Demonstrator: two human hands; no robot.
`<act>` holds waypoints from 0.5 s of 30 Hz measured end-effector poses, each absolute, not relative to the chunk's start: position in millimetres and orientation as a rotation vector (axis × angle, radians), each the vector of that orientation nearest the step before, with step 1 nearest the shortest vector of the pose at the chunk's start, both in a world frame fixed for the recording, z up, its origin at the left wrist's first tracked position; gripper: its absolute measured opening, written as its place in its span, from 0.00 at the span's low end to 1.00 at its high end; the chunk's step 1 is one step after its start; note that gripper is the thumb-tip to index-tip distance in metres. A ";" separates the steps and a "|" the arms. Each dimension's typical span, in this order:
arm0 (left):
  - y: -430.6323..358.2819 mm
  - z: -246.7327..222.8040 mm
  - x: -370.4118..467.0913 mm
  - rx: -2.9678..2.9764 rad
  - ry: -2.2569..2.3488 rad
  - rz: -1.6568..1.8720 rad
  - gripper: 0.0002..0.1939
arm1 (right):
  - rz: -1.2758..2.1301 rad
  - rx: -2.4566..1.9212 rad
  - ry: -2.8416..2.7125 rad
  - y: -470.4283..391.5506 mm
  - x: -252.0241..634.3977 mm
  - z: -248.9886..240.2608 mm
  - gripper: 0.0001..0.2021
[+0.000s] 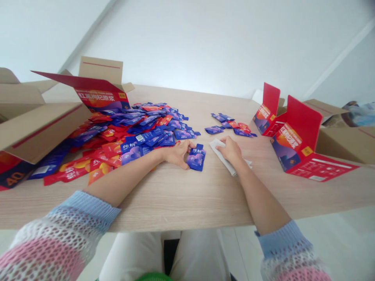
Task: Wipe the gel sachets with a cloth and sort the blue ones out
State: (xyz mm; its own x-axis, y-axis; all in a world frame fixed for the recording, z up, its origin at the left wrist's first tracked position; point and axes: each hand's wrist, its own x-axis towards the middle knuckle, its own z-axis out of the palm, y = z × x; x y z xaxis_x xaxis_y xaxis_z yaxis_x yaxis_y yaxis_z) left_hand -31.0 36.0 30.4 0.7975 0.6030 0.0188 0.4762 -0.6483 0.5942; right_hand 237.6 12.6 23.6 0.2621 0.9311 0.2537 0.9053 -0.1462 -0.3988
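Note:
My left hand [177, 153] curls around the left side of a small blue spouted pouch [197, 159], thumb at its lower corner and a finger near its top. The pouch lies on the table with its printed face up. In my right hand [231, 151] is a folded white wipe [224, 157], pressed on the table just right of that pouch. Beside my left wrist spreads a heap of blue pouches [150, 134] and red pouches [73, 169]. Beyond my right hand lies a smaller cluster of blue and red pouches [230, 125].
At the left stand an open red carton [101, 99] and a nearer open carton [43, 125], both against the heap. Two more red cartons, one nearer [304, 146] and one farther [266, 115], stand open at the right. The wooden table [181, 207] ends just before my lap.

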 end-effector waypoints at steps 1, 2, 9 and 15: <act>34.4 30.7 -31.3 2.426 0.814 0.284 0.46 | 0.093 -2.047 -1.664 12.7 236.9 23.4 0.18; 33.1 30.7 -31.4 2.453 0.831 0.278 0.47 | 0.115 -2.013 -1.677 12.6 235.6 23.3 0.18; 35.2 29.1 -30.6 2.430 0.816 0.238 0.73 | 0.178 -1.655 -1.736 6.9 214.4 26.2 0.15; 36.2 24.3 -29.1 2.406 0.845 0.157 0.77 | 0.331 -1.374 -1.784 -2.9 194.8 35.6 0.14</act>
State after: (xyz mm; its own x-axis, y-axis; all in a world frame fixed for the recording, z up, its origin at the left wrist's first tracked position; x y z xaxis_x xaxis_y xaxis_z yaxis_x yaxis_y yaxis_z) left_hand -29.1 36.2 24.3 0.7925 0.6050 -0.0771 0.5369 -0.6321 0.5587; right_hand 194.8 -2.9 35.6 -0.0474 0.8906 0.4524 0.6689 0.3647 -0.6478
